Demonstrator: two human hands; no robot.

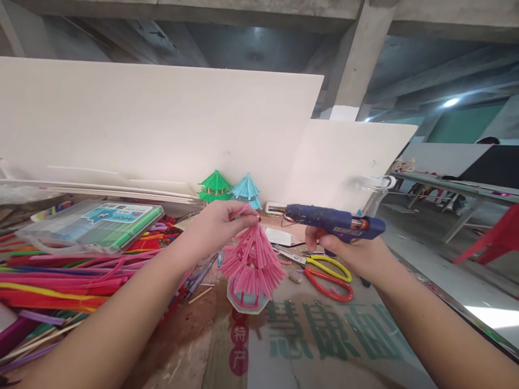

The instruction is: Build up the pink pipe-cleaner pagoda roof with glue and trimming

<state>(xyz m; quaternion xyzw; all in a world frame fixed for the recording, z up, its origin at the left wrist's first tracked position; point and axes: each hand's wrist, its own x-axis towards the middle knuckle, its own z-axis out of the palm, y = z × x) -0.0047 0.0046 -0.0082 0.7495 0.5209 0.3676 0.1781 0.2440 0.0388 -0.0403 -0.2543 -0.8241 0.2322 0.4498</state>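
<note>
A small pink tiered pagoda (255, 259) of pipe cleaners stands upright on a pale octagonal base (247, 307). At its peak, my left hand (219, 224) is closed in a pinch, with a bit of pink pipe cleaner (245, 208) showing between the fingers. Whether that bit is loose or part of the roof I cannot tell. My right hand (352, 251) grips a blue hot glue gun (324, 216) by its handle. The gun's nozzle points left, above and behind the pagoda's right side. Below the gun lie scissors (328, 275) with yellow and red handles.
Behind stand a green pagoda (216, 186) and a light blue one (246, 189), before white boards (162, 119). Pipe cleaners (60, 281) in many colours pile up at left, with a clear plastic case (93, 226) on them. A clear jar (373, 197) is at back right.
</note>
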